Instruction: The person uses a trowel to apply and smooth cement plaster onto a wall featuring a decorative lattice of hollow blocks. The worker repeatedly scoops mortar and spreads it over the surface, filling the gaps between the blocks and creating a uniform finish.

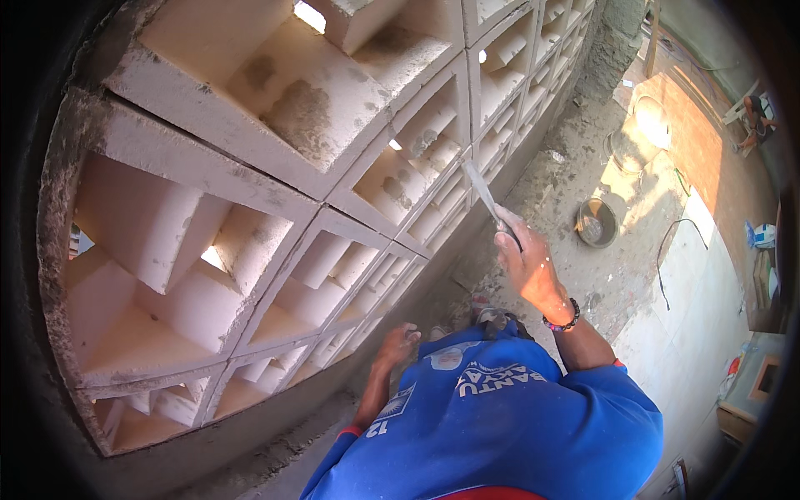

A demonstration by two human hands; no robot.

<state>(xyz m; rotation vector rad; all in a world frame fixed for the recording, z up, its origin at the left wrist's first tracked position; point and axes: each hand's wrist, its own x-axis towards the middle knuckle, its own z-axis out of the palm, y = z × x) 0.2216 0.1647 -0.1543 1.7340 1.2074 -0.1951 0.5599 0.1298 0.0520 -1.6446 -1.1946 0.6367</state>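
Note:
My right hand [527, 260] is closed round the handle of a putty knife [481, 190]. Its long pale blade points up and left, the tip at the joint between white breeze blocks [323, 207] of the wall. Whitish smears mark the hand, and a dark beaded bracelet circles the wrist. Low beside the wall, my left hand [400, 343] has its fingers curled in; something whitish shows at the fingertips, too small to name. Dark damp-looking patches stain the inner faces of some upper blocks.
A dark bucket [596, 222] stands on the rough floor to the right, and another round container [627, 152] lies farther off in sunlight. A thin black cable [661, 265] curves across pale flooring. Part of another person [757, 117] appears at the far right.

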